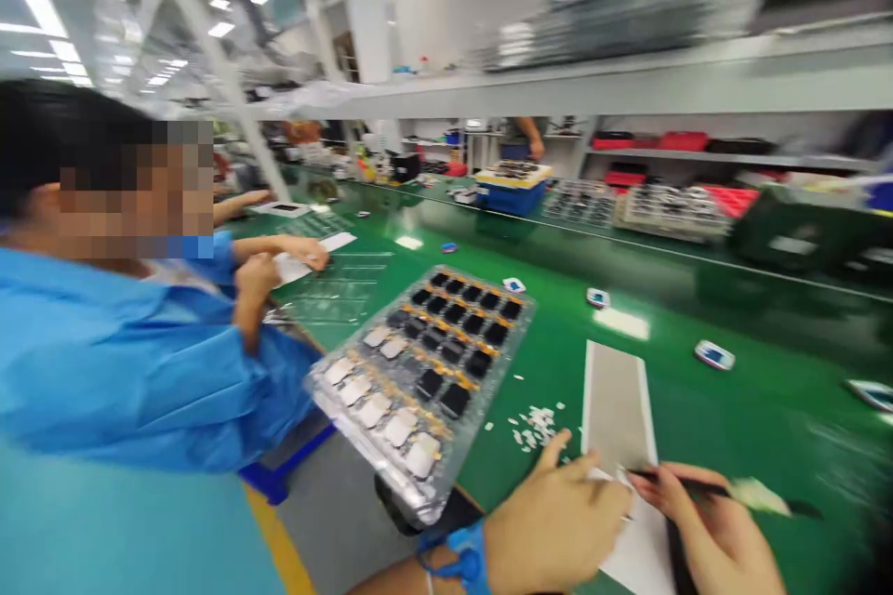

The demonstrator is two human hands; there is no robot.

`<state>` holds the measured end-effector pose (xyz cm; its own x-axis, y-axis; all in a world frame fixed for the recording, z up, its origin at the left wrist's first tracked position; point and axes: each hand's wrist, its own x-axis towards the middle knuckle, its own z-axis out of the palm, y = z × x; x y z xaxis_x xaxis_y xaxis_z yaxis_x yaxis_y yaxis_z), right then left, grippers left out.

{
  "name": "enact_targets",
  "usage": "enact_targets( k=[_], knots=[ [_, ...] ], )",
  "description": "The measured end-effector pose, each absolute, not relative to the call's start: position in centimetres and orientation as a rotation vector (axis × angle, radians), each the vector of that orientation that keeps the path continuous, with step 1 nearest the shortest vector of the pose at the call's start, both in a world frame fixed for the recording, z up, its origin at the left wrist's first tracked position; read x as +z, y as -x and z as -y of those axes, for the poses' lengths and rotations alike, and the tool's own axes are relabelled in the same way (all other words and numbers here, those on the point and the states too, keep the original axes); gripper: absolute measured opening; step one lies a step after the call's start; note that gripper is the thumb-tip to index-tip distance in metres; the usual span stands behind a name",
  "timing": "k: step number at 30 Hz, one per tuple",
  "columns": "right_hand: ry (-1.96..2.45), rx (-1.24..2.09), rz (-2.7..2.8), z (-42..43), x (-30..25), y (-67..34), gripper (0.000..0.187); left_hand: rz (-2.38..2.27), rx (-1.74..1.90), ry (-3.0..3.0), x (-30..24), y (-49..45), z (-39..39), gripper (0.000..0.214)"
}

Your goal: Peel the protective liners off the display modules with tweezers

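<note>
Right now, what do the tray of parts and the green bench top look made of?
The tray looks like thin clear plastic: glossy, moulded pockets, see-through rim. The green bench top seems smooth vinyl or rubber matting, reflecting ceiling lights.

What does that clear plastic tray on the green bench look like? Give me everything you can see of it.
It is a clear plastic blister tray lying on the green bench. Its pockets hold rows of black squares with orange strips beside them; the nearest rows hold pale squares. Its near corner juts past the bench edge over the grey floor. No hand touches it.
</note>
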<state>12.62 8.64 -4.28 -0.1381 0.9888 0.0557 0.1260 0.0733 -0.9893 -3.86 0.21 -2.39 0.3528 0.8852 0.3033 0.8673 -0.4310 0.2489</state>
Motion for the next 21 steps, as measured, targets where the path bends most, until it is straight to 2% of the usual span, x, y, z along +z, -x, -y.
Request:
enact_targets(
  k=[9,21],
  knots=[
    [1.142,1.279,1.26,-7.9,-3.1,-10.9,0.049,-1.63,0.683,-2.536,-3.1,4.2,0.1,0.021],
    [1.119,1.332,1.217,-7.2,-2.5,-11.1,0.039,-1.549,0.602,-2.694,-3.6,5.2,0.1,0.027]
  ],
)
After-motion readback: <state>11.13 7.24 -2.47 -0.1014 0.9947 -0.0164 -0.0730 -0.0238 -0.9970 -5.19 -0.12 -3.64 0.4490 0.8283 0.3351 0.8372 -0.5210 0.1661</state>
